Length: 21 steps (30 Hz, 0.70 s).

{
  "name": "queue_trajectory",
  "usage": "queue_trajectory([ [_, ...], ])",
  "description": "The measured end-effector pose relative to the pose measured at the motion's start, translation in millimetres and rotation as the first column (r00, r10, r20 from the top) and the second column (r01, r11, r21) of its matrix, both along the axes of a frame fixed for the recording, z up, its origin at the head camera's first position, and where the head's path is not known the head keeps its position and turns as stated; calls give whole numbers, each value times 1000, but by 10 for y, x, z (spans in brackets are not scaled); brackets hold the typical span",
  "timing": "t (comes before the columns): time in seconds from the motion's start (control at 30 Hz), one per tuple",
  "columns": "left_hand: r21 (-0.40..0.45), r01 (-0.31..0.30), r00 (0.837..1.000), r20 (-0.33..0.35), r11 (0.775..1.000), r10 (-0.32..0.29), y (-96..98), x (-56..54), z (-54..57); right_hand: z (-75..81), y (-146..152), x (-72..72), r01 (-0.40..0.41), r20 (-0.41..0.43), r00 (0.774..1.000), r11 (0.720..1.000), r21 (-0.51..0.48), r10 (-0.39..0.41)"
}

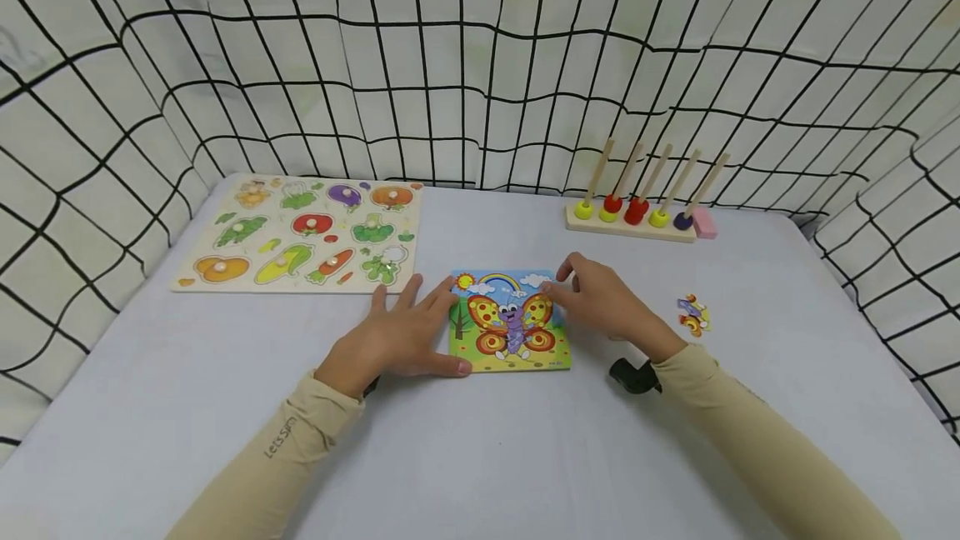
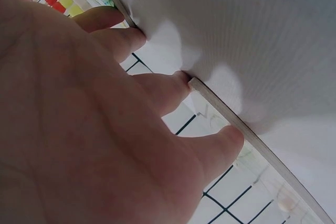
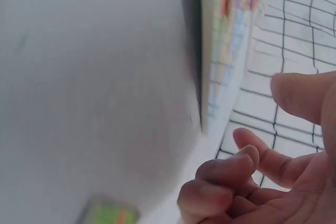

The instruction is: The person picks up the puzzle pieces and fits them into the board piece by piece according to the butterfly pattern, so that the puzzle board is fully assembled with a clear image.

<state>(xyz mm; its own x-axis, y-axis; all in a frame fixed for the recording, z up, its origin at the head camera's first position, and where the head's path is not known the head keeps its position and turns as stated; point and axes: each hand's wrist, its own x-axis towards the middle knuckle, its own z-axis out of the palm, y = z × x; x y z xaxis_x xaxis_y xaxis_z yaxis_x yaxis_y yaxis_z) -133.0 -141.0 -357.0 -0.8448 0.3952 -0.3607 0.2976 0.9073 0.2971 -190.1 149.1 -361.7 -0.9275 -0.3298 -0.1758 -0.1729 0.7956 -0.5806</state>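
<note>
A square wooden puzzle board (image 1: 510, 357) with a butterfly picture lies flat on the white table. My left hand (image 1: 401, 336) is spread at its left side, thumb on the lower left corner and index fingertip at the upper left edge. The other fingertips (image 2: 231, 137) of that hand reach the near edge of the vegetable board (image 1: 352, 283). Over the upper right corner of the butterfly board is my right hand (image 1: 600, 298), its fingers loosely bent. In the right wrist view its thumb (image 3: 296, 95) stands apart from the fingers, with nothing held between them.
Small colourful pieces (image 1: 693, 315) lie in a cluster right of the right hand. A wooden counting stand (image 1: 630, 228) with pegs and coloured beads stands at the back right, a pink block (image 1: 704, 223) beside it. Black mesh (image 1: 480, 90) rises behind and along the sides.
</note>
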Motion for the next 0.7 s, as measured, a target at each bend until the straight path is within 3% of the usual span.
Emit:
queue_trajectory([
  [0.23,-2,2,1000,-11,1000,-2,-1,-4,5,146,283,57,-10,-148,989,998,-60,1],
  [0.7,6,-11,1000,7,1000,11,29,5,18,199,796,245,-20,-191,982,997,-74,6],
])
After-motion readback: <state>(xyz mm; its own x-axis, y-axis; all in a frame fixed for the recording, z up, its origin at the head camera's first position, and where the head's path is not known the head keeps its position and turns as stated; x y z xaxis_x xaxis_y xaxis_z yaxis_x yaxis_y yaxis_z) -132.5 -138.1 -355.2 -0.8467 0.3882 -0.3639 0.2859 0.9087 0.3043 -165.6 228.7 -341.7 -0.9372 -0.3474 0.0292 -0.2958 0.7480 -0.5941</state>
